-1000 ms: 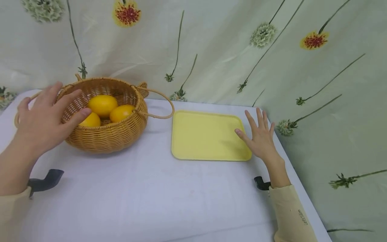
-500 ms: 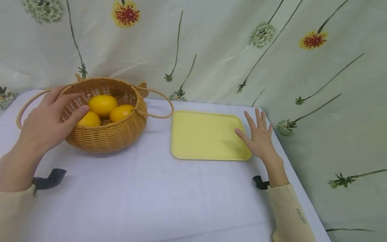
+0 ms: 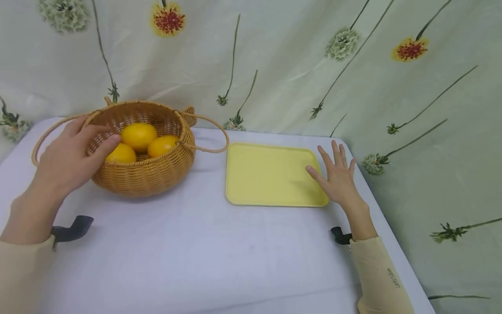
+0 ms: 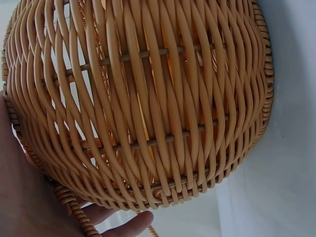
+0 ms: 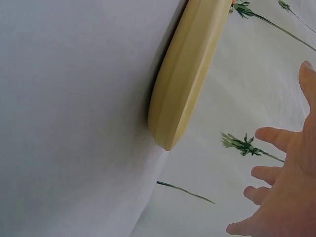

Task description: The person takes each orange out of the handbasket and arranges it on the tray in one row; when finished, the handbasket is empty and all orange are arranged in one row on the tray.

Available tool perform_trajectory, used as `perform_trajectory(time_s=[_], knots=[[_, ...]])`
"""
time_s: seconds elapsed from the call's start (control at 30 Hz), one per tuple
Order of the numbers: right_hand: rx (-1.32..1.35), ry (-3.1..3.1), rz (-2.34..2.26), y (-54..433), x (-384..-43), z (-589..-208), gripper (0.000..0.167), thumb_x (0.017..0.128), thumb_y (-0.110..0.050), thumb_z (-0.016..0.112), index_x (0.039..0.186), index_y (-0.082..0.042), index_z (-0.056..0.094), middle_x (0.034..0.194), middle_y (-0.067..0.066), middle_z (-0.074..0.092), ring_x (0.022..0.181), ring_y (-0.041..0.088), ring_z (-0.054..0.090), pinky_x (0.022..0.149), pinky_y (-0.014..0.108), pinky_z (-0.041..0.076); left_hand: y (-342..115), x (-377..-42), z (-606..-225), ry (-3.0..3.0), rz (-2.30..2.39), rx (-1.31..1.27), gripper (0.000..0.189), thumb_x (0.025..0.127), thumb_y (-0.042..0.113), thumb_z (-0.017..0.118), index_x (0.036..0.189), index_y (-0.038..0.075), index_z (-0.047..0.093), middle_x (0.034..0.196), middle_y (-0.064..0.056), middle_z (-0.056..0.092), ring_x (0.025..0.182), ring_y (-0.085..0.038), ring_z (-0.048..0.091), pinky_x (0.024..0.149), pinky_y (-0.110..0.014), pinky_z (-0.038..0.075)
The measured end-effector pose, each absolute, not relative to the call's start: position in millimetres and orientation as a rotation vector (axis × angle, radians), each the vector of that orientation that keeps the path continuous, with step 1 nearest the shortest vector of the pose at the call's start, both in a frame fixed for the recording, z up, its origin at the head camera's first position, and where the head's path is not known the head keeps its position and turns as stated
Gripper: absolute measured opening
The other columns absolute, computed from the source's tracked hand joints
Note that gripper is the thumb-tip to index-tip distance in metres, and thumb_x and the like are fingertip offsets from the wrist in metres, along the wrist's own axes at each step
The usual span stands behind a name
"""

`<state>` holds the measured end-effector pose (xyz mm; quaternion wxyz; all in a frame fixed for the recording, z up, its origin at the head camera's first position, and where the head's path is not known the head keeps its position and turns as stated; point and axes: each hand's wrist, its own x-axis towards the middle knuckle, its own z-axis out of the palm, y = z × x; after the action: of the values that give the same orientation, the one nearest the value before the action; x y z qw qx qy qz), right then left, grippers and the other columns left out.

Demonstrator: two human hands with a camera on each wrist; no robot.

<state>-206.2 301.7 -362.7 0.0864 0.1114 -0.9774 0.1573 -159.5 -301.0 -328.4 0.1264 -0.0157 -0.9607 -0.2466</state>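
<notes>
A tan wicker basket (image 3: 149,181) with two looped handles stands at the left of the white table, holding three yellow lemons (image 3: 139,136). My left hand (image 3: 64,159) is over its left rim, thumb and index finger reaching over the opening beside the nearest lemon. In the left wrist view, the basket's weave (image 4: 163,108) fills most of the picture, and a handle (image 4: 74,212) crosses in front of the fingers. The other fingers are mostly hidden in the head view. My right hand (image 3: 339,179), fingers spread, hovers at the right end of a yellow tray (image 3: 270,174), holding nothing.
A pale curtain (image 3: 282,52) printed with flowers hangs behind and to the right of the table (image 3: 204,257). The basket's right handle (image 3: 219,149) reaches close to the tray's left edge. Black curved mounts (image 3: 74,229) stick out at both wrists.
My left hand has come down toward the basket's left rim, its fingers less spread than before. The right hand keeps its place by the tray. The head view has shifted slightly.
</notes>
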Motion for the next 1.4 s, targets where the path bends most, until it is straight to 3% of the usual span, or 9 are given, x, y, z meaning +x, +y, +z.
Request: perform_trajectory(time_s=[0.53,0.73,1.0,1.13,1.4], knots=[[0.322,-2.941,0.451,297.0,-202.9,-362.5,0.081,0.104,-0.062,0.049,0.167,-0.015,0.029,0.177,0.019,0.000,0.164,0.043,-0.006,0.116,0.081,-0.003,-300.4,-158.4,-329.2,-2.807,-0.746,-0.056,0.068,0.108,0.053,0.043,0.139,-0.005,0.055,0.167,-0.036,0.023,0.132,-0.067,0.038,0.099,-0.080,0.030],[0.329,-2.944,0.421,295.4,-203.5,-365.6,0.083,0.104,-0.060,0.050,0.169,-0.017,0.023,0.177,0.019,0.000,0.164,0.043,-0.006,0.116,0.080,-0.004,-299.3,-160.0,-329.8,-2.787,-0.749,-0.088,0.065,0.108,0.053,0.045,0.135,-0.004,0.059,0.161,-0.038,0.031,0.129,-0.064,0.041,0.096,-0.078,0.032],[0.327,-2.939,0.427,293.0,-205.6,-369.5,0.086,0.105,-0.058,0.052,0.171,-0.019,0.014,0.177,0.020,0.002,0.164,0.044,-0.004,0.116,0.081,-0.002,-301.3,-161.0,-324.7,-2.797,-0.708,-0.084,0.067,0.108,0.054,0.042,0.136,-0.004,0.058,0.159,-0.040,0.032,0.129,-0.064,0.040,0.091,-0.079,0.034],[0.329,-2.921,0.434,292.6,-205.0,-365.0,0.085,0.105,-0.055,0.054,0.170,-0.019,0.014,0.177,0.020,0.002,0.164,0.044,-0.004,0.117,0.080,-0.003,-298.6,-164.5,-324.5,-2.800,-0.730,-0.083,0.068,0.108,0.055,0.042,0.137,-0.004,0.058,0.161,-0.039,0.030,0.131,-0.064,0.039,0.094,-0.080,0.033],[0.448,-2.905,0.502,256.2,-199.7,-359.2,0.085,0.104,-0.056,0.054,0.171,-0.022,0.014,0.178,0.016,0.003,0.165,0.040,-0.003,0.118,0.079,0.000,-299.7,-162.6,-327.9,-2.786,-0.721,-0.088,0.069,0.107,0.055,0.044,0.137,-0.005,0.058,0.162,-0.037,0.030,0.130,-0.064,0.040,0.094,-0.079,0.034]])
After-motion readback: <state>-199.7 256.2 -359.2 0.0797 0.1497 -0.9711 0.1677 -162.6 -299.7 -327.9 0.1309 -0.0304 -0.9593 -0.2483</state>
